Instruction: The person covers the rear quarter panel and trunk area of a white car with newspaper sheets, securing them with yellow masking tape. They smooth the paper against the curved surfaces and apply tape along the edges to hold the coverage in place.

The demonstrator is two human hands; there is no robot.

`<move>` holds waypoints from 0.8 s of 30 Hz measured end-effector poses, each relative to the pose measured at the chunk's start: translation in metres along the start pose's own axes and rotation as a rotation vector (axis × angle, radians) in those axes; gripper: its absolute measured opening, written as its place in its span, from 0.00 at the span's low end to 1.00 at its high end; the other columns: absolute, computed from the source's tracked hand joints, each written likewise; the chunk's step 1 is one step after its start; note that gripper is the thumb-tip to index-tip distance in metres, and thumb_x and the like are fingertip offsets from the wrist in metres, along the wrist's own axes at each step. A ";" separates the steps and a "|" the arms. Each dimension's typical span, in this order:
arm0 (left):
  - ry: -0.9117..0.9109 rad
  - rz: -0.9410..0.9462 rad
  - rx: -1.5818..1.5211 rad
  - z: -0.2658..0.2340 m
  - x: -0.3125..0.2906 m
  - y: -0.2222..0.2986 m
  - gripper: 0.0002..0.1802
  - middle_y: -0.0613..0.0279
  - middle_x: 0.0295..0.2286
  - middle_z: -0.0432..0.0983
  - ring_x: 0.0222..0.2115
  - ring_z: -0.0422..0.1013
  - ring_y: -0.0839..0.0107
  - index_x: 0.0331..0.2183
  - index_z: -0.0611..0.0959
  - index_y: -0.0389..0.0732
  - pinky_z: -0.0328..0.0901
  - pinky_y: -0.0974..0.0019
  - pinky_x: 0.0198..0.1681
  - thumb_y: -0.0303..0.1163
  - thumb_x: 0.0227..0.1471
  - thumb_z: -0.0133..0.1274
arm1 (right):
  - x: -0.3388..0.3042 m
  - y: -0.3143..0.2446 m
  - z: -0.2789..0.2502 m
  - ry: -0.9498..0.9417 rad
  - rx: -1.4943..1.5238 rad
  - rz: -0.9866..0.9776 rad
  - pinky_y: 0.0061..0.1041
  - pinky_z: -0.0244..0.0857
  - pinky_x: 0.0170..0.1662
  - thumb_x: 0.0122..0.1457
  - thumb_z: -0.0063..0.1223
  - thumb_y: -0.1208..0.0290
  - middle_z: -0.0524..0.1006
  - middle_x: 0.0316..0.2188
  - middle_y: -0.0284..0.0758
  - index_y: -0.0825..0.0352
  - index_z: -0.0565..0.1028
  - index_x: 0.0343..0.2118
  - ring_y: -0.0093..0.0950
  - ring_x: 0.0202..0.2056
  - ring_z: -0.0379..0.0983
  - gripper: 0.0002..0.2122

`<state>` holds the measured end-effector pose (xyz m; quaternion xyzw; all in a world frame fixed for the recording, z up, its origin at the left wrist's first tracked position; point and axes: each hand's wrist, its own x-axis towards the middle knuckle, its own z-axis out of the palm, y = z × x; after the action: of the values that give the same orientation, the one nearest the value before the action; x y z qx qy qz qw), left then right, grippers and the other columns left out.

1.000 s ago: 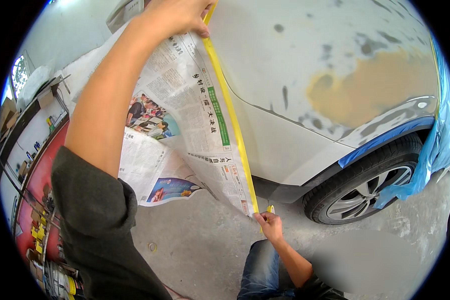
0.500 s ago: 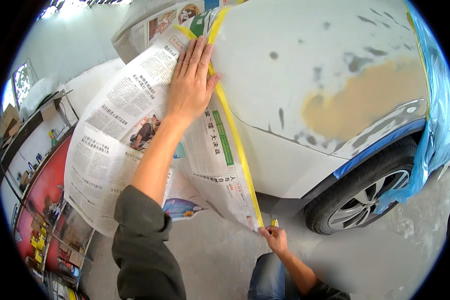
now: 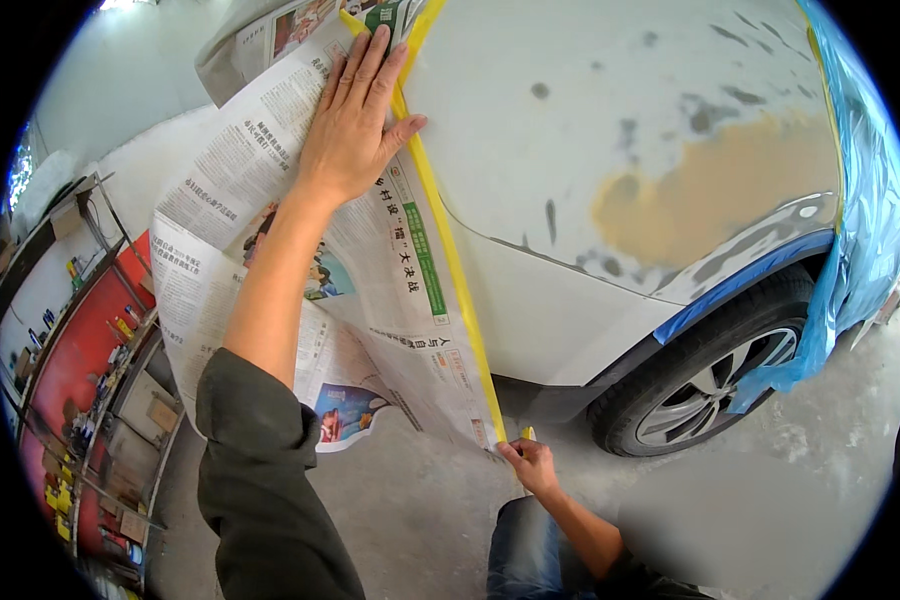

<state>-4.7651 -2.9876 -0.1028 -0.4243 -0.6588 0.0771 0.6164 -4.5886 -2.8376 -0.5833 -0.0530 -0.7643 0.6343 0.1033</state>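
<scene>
My left hand (image 3: 355, 130) lies flat with fingers stretched on a newspaper sheet (image 3: 365, 235), near its top, its thumb reaching over the taped edge. Yellow masking tape (image 3: 451, 255) runs down the sheet's right edge along the body panel of a pale car (image 3: 530, 310). At the lower corner of the sheet, my right hand (image 3: 532, 465) pinches the tape's end. A small yellow piece, perhaps the tape roll, shows just above its fingers. The left part of the sheet hangs loose in folds.
Tan filler (image 3: 730, 185) and dark sanded spots mark the panel. Blue plastic film (image 3: 865, 200) hangs beside the wheel (image 3: 705, 385), and blue tape lines the arch. More newspaper covers the far left of the car. Shelves with bottles and boxes (image 3: 120, 400) stand at left.
The whole view has shifted a little, so the car and both hands appear further left and higher. The loose part of the newspaper has swung and folded differently. Both hands keep their places on the sheet.
</scene>
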 end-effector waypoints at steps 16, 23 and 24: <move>-0.201 -0.060 -0.040 -0.012 -0.001 0.005 0.45 0.43 0.65 0.47 0.66 0.43 0.49 0.64 0.56 0.36 0.39 0.52 0.69 0.48 0.55 0.54 | 0.023 0.005 0.042 -0.036 -0.031 0.084 0.28 0.62 0.27 0.56 0.62 0.53 0.74 0.16 0.36 0.69 0.81 0.29 0.23 0.21 0.67 0.19; -0.193 -0.038 -0.074 -0.011 -0.001 0.008 0.48 0.43 0.65 0.47 0.66 0.43 0.49 0.64 0.56 0.34 0.41 0.51 0.68 0.53 0.53 0.55 | 0.021 0.018 0.040 0.017 0.078 0.049 0.26 0.60 0.25 0.56 0.63 0.56 0.71 0.14 0.33 0.71 0.81 0.26 0.19 0.20 0.64 0.18; -0.204 -0.039 -0.069 -0.015 -0.003 0.011 0.49 0.43 0.65 0.46 0.67 0.42 0.49 0.64 0.56 0.34 0.41 0.51 0.68 0.54 0.53 0.55 | 0.018 0.014 0.039 0.022 0.075 0.066 0.25 0.60 0.25 0.56 0.63 0.56 0.71 0.14 0.32 0.71 0.80 0.26 0.19 0.20 0.64 0.18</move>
<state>-4.7476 -2.9889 -0.1085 -0.4225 -0.7285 0.0850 0.5325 -4.6157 -2.8691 -0.6019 -0.0814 -0.7365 0.6651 0.0926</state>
